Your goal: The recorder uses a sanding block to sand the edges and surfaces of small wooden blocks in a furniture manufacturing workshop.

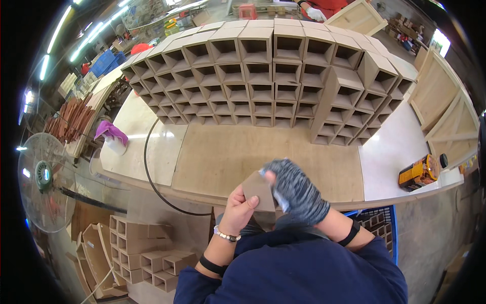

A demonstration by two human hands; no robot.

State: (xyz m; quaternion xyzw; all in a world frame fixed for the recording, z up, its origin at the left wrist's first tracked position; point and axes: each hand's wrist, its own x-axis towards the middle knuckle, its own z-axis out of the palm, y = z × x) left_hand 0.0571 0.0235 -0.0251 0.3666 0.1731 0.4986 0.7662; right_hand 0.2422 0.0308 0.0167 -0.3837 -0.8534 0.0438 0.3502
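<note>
My left hand (240,209), bare, is closed on a small brown-grey box (259,191) just in front of the table's near edge. Its fingers wrap the left side while the thumb lies on the face toward me. My right hand (297,191) wears a grey-and-black knit glove and bends against the box's right side. Between glove and box shows a pale, whitish-blue piece (281,198), perhaps a cloth; its kind is not clear. Beyond my hands stands a stack of open square boxes (263,76) of the same colour, their openings facing me.
A black hose (147,152) curves over the table's (223,152) near edge. A bottle with a purple cloth (112,136) stands left, a dark jar with an orange label (419,173) right. Below are more boxes (147,253), a fan (44,175) and a blue crate (395,233). Across the stack, a person's gloved hand (316,14) shows.
</note>
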